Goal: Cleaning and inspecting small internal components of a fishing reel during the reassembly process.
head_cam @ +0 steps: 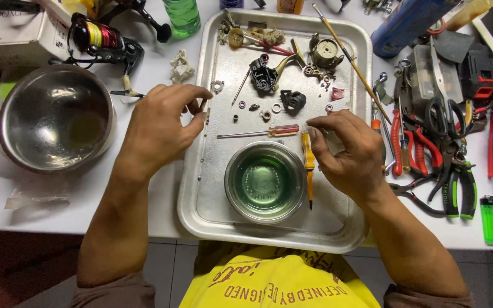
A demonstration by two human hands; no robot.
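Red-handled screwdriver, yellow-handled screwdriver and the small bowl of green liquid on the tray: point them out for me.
red-handled screwdriver (pixel 283 130), head view, on its handle.
yellow-handled screwdriver (pixel 308 157), head view, on its handle.
small steel bowl (pixel 232 165), head view, on its left rim.

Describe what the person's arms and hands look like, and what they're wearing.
Both the left hand and right hand are bare, with no gloves, rings or watch. Forearms are bare too; grey-brown pushed-up sleeves bunch near the elbows, over a yellow printed shirt.

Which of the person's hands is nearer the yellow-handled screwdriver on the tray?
Right. The right hand sits just beside the yellow-handled screwdriver, nearly touching it; the left hand is across the tray, at its left edge.
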